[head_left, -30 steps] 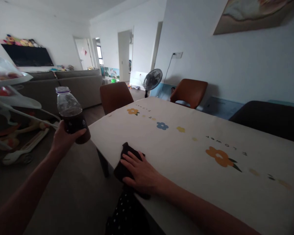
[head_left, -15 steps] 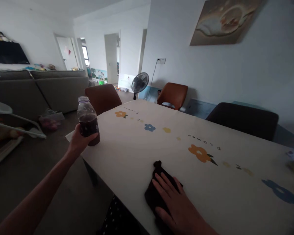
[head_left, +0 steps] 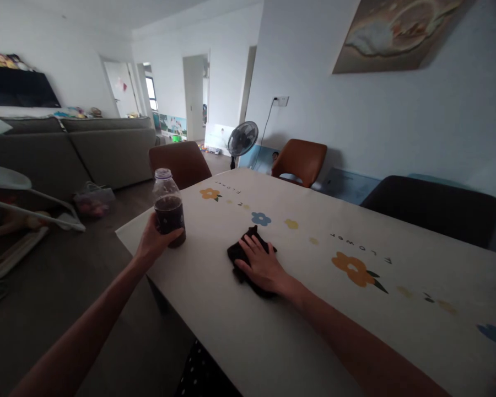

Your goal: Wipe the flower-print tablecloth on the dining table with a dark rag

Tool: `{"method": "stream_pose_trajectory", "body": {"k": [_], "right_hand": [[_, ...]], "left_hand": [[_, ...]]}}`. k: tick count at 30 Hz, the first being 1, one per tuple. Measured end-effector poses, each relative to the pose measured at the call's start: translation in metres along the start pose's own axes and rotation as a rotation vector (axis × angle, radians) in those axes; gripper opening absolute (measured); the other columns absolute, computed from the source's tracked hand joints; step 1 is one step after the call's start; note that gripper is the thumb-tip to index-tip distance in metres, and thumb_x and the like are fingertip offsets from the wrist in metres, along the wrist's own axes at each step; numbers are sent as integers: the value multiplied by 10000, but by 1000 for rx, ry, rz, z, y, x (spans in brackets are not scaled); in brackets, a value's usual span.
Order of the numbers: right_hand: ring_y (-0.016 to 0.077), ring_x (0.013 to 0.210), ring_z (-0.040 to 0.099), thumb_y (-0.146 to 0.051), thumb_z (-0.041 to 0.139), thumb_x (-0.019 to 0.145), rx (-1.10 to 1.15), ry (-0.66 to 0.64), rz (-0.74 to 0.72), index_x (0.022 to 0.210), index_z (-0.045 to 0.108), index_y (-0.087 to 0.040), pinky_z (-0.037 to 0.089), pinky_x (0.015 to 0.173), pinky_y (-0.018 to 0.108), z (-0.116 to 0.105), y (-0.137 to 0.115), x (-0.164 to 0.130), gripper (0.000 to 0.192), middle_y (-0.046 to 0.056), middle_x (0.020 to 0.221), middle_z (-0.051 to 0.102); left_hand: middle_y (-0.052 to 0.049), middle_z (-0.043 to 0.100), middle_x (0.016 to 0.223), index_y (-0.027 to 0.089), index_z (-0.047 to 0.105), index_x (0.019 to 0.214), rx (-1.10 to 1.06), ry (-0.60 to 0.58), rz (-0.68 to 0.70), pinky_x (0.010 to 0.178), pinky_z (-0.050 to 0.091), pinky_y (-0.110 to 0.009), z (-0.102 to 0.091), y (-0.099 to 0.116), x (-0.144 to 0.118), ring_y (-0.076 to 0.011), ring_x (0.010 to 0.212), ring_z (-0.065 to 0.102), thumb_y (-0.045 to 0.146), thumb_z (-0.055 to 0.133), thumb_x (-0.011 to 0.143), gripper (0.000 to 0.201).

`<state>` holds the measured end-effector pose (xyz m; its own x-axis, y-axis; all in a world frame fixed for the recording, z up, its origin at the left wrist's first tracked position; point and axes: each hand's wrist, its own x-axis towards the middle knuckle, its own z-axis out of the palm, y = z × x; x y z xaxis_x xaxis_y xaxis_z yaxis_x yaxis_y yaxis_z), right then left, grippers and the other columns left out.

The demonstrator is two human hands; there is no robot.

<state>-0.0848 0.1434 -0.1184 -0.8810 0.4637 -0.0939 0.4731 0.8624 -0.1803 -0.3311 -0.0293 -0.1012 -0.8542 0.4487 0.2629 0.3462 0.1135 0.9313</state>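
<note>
My left hand (head_left: pixel 156 238) is wrapped round a clear plastic bottle (head_left: pixel 169 212), uncapped and part filled with a dark liquid. The bottle stands upright at the near left part of the table; whether its base rests on the top I cannot tell. Flat on a black cloth (head_left: pixel 235 252) lies my right hand (head_left: pixel 259 263), its fingers stretched out and pressing the cloth to the table. The cloth is bunched, and the hand covers its middle. Under both is a white table (head_left: pixel 215 298) printed with orange, blue and yellow flowers.
Two brown chairs (head_left: pixel 179 162) (head_left: pixel 301 160) and a dark chair (head_left: pixel 434 207) stand along the table's far sides. Behind them is a standing fan (head_left: pixel 243 138). To the left are a grey sofa (head_left: pixel 111 154), a plastic bag (head_left: pixel 94 201) and a white-framed seat (head_left: pixel 4 176).
My right hand has slid the black cloth forward across the table, away from me. The left hand and bottle now appear a little further right, and the view has shifted slightly.
</note>
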Motion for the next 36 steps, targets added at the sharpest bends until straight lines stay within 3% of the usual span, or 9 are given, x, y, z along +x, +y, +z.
{"method": "stream_pose_trajectory", "body": {"k": [12,18,23,30,36], "right_hand": [[288,1466,41,-615,221,934,65,-6,53,1522,208,-128,27,1131,616,-12,-10,116,763,111,1600,127],[312,1462,32,-623,221,936,71,-8,122,1527,187,-147,12,1117,637,-17,-13,170,760,117,1606,94],[320,1459,40,-614,209,937,84,3,135,1523,191,-143,19,1110,654,-25,-10,203,752,110,1605,107],[239,1467,42,-572,182,955,89,8,84,1530,181,-167,33,1154,544,-26,12,207,703,59,1611,105],[255,1468,47,-562,173,964,71,31,190,1526,191,-123,49,1154,517,-26,64,160,713,102,1607,105]], "left_hand": [[-176,557,1275,191,330,1386,-169,-150,-122,995,467,-467,-11,-24,0,-296,1140,584,375,808,524,1003],[-139,564,1273,228,357,1376,-130,-110,-167,1080,399,-488,-9,-36,-3,-290,1203,544,381,812,544,960],[-135,611,1202,220,478,1204,-52,-150,-196,981,502,-473,-8,-28,-5,-310,1107,606,390,797,513,780],[-123,656,1127,213,552,1154,257,-179,-183,990,475,-531,-14,-29,-2,-349,1076,613,515,753,555,701],[-136,653,1156,183,539,1190,296,-222,-198,961,488,-481,-17,-28,0,-343,1074,613,514,735,578,723]]}}
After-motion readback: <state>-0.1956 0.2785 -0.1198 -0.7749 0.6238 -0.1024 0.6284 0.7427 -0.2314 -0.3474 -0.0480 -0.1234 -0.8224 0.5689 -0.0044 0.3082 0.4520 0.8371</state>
